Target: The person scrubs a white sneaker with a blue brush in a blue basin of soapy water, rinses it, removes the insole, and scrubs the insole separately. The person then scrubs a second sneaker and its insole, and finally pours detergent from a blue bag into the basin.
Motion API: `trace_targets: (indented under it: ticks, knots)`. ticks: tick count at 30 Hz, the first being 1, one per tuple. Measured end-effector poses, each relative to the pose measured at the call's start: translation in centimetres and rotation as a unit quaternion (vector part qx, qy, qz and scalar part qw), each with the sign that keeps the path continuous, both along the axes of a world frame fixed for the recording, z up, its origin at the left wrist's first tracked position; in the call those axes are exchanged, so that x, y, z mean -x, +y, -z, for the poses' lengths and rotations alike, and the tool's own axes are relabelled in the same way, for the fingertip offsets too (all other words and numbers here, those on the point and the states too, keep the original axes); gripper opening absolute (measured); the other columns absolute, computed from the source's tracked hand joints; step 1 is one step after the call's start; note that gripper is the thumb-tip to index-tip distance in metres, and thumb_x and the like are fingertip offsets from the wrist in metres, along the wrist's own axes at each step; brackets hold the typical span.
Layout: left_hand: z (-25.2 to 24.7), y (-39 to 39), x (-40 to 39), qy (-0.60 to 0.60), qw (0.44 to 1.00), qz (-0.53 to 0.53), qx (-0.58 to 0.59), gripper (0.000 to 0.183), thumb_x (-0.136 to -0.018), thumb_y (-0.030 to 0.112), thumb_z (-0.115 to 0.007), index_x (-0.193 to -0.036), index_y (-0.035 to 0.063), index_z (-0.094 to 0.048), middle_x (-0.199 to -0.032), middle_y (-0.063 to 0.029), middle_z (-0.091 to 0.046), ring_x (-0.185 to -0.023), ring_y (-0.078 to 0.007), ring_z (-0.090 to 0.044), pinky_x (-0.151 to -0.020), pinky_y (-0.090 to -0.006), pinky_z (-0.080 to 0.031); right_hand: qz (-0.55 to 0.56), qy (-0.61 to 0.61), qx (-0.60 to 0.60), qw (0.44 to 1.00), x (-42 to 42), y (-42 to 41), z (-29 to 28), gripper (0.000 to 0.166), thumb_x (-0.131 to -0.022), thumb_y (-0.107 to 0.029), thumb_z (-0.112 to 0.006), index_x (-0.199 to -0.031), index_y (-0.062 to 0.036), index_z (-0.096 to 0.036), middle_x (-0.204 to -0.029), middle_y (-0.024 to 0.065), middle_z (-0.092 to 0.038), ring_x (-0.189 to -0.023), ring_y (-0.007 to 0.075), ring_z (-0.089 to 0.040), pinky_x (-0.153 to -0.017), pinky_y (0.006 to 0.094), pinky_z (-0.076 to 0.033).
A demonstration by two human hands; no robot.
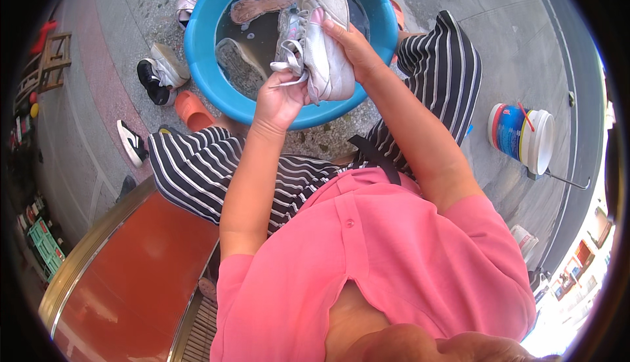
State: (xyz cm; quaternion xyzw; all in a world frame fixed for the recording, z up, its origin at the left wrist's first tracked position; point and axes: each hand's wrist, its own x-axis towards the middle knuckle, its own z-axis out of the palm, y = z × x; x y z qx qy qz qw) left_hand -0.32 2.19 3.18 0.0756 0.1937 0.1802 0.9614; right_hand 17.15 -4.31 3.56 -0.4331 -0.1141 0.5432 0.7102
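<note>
Above a blue plastic tub (202, 62) I hold a white lace-up sneaker (327, 62), its toe pointing away from me. My right hand (362, 52) grips the sneaker's right side, the thumb lying near the pink patch by the laces. At the near left, my left hand (285, 97) has its fingers on the white shoelaces (290, 62) and the shoe's edge. Dark water (261, 35) with some foam fills the lower part of the tub. In it lie a shoe with a grey sole (241, 67) turned up and a pinkish sole-shaped piece (263, 3).
Left of the tub are a black-and-white shoe pair (160, 74), a pink-and-black shoe (185, 10) and a black low shoe (132, 143). I wear orange slippers (193, 111). A white-and-blue bucket (521, 133) lies tilted at right; a red-brown panel (133, 273) stands lower left.
</note>
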Motion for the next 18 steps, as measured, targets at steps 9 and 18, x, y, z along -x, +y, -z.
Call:
trace_targets:
  ticks: [9, 18]
  knots:
    - [0.2, 0.8, 3.1, 0.230, 0.883, 0.180, -0.367, 0.013, -0.088, 0.004, -0.054, -0.095, 0.0039, -0.065, -0.090, -0.0057, -0.063, -0.078, -0.0129, -0.060, -0.067, -0.0257, -0.049, -0.015, -0.006, -0.004, 1.000, 2.2, -0.6, -0.9, 0.053, -0.082, -0.030, -0.072, -0.120, -0.0001, -0.051, -0.100, 0.0103, -0.063, -0.086, 0.0173, -0.064, -0.076, 0.0323, -0.054]
    - [-6.2, 1.2, -1.5, 0.378, 0.719, 0.252, -0.527, 0.030, -0.082, 0.004, -0.053, -0.112, 0.0026, -0.059, -0.089, -0.0072, -0.062, -0.057, -0.0120, -0.057, -0.046, -0.0234, -0.046, 0.070, 0.010, 0.023, 0.997, 1.7, 0.2, 0.8, 0.058, -0.083, -0.030, -0.070, -0.127, -0.0007, -0.045, -0.108, 0.0095, -0.058, -0.092, 0.0147, -0.060, -0.080, 0.0301, -0.050]
